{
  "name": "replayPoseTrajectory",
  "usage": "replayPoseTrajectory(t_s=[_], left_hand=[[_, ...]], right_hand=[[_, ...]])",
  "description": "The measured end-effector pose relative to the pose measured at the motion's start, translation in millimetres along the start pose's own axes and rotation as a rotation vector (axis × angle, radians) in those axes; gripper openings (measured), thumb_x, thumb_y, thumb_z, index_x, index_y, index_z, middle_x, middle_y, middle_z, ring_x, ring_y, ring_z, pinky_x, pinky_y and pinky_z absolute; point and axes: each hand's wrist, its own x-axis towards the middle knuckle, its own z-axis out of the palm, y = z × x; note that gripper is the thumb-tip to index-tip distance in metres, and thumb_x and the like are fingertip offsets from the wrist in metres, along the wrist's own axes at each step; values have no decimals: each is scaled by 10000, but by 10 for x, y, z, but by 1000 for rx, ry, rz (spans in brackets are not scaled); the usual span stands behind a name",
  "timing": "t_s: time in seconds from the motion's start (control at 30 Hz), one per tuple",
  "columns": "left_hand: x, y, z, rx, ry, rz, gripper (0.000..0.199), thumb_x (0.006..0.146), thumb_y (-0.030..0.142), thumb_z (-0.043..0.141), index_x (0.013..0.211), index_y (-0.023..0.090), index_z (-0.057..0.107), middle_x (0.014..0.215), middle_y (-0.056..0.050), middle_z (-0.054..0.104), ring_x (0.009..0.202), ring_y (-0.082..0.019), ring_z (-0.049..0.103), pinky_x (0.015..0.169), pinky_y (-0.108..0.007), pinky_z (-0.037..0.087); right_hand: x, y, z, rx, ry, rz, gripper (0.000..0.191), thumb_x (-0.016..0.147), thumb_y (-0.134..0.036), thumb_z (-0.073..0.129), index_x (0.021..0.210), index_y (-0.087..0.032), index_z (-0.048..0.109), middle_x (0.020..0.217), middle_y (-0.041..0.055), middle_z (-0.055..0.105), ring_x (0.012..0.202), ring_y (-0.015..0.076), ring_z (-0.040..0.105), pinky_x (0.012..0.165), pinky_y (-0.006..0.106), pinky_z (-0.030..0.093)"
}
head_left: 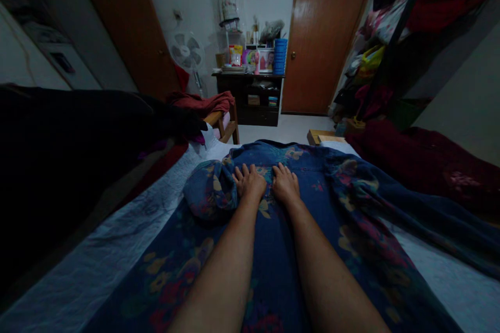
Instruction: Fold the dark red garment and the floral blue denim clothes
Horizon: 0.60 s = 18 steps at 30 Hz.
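Note:
A blue denim garment with a flower print (312,208) lies spread out over a light blue bed sheet (156,234). Its collar end points away from me. One sleeve (209,187) is bunched on the left side of the garment, while the other sleeve (422,213) stretches out to the right. My left hand (250,182) rests palm down on the upper part of the garment, fingers spread, close beside the bunched sleeve. Just to its right, my right hand (285,183) presses flat on the same cloth with its fingers extended. Neither hand grips anything.
A dark heap of cloth (78,166) covers the left side. Dark red cloth (425,166) lies at right. Beyond the bed stand a wooden chair (233,119) with reddish cloth, a dark cabinet (250,99), a white fan (187,51) and a wooden door (328,36).

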Motion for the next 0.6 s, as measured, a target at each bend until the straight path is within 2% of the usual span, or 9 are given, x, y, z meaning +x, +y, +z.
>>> replayPoseTrajectory(t_s=[0.17,0.27,0.33,0.4,0.47,0.5,0.6], left_hand=[[37,-56,-62,52,-115,45,608,906,439,355,1477,231,372,1574,-83,314,1455,-366,208,1162,-539,183],[114,-235,-172,113,-170,153,636,896,569,355,1455,271,404,1570,-98,317,1442,-385,231,1152,-564,164],[218,-398,-273,173,-137,232,625,888,609,363,1414,286,459,1536,-118,373,1417,-385,283,1138,-574,175],[367,-550,-387,228,-87,250,572,886,578,403,1342,259,538,1434,-148,494,1336,-380,406,1091,-556,272],[545,-656,-501,247,-102,219,456,890,466,447,1215,203,629,1197,-163,651,1150,-348,568,989,-498,400],[637,-685,-552,247,-91,206,400,897,396,436,1151,183,660,1119,-161,677,1090,-335,599,951,-473,430],[905,-678,-666,209,37,210,376,918,272,360,1117,192,669,1191,-143,641,1164,-312,552,968,-429,424]], right_hand=[[13,3,69,2,47,5,520,930,-263,338,1444,-256,416,1581,18,296,1435,219,269,1153,447,186],[11,6,81,18,61,-1,521,926,-262,345,1441,-257,420,1579,16,299,1435,218,267,1154,447,180],[5,3,78,28,66,3,518,925,-259,347,1437,-257,429,1576,17,308,1433,216,273,1155,443,176],[-2,-3,71,35,70,8,516,922,-259,356,1431,-254,440,1571,19,317,1428,218,283,1154,439,176],[-10,-11,63,36,78,12,517,919,-255,366,1430,-255,445,1571,17,318,1426,215,288,1156,430,171],[-14,-16,61,35,81,16,516,920,-254,369,1430,-256,446,1572,16,317,1425,212,289,1157,425,167],[-19,-23,63,22,84,22,515,923,-249,368,1433,-259,442,1573,18,314,1424,207,290,1158,418,159]])
